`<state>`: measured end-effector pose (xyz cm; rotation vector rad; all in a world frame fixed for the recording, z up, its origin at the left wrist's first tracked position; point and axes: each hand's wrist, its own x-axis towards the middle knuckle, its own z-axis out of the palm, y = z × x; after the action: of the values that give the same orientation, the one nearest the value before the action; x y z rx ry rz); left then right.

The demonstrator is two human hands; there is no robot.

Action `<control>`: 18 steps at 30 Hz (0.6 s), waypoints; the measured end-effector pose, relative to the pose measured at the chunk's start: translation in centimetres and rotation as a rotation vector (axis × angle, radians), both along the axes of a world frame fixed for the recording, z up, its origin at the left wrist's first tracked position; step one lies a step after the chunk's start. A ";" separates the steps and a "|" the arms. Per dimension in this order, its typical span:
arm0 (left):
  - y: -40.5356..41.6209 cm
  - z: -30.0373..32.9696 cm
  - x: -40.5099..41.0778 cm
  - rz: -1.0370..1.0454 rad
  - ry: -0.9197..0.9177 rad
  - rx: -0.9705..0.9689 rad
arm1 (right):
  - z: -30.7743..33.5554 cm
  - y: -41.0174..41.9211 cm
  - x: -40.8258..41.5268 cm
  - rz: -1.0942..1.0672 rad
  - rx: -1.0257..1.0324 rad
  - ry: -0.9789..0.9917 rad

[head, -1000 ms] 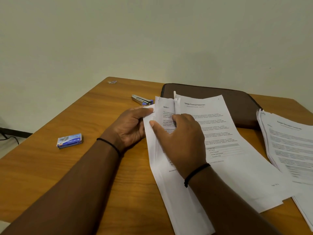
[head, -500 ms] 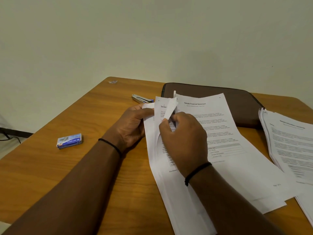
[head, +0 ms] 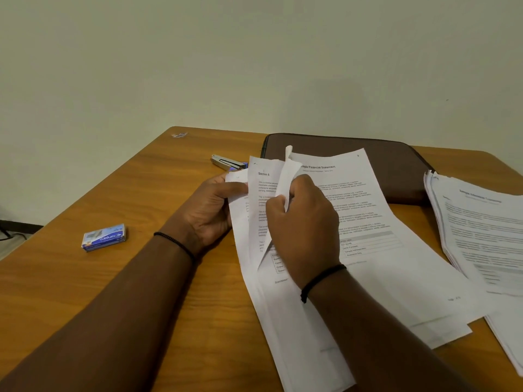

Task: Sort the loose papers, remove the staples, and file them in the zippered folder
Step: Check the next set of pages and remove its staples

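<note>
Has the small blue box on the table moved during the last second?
No. The small blue box lies at the same spot on the table, left of the left hand, same distance from the table's left edge.

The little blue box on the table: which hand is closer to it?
Left. The left hand holds the papers' edge, right of the blue box; the right hand pinches a page farther right.

A plain pale wall [head: 254, 58] is seen behind a wooden surface [head: 135, 199] with rounded corners. At far left, dark cables [head: 8, 232] are glimpsed near the floor.
</note>
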<state>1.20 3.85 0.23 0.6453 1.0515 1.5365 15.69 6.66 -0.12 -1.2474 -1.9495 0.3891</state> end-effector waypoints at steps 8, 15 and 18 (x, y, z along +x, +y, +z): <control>0.2 -0.1 -0.3 0.013 -0.135 -0.004 | -0.1 0.2 1.2 -0.014 0.003 0.163; 0.2 -0.3 -0.2 0.038 -0.108 0.005 | -0.4 -0.1 1.2 -0.011 0.082 0.151; 0.3 -0.5 -0.4 0.022 -0.103 0.022 | -0.4 -0.2 1.1 -0.010 0.101 0.156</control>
<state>0.82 4.19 -0.24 0.5650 0.9676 1.5852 16.80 6.50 -0.49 -1.1282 -1.8076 0.3669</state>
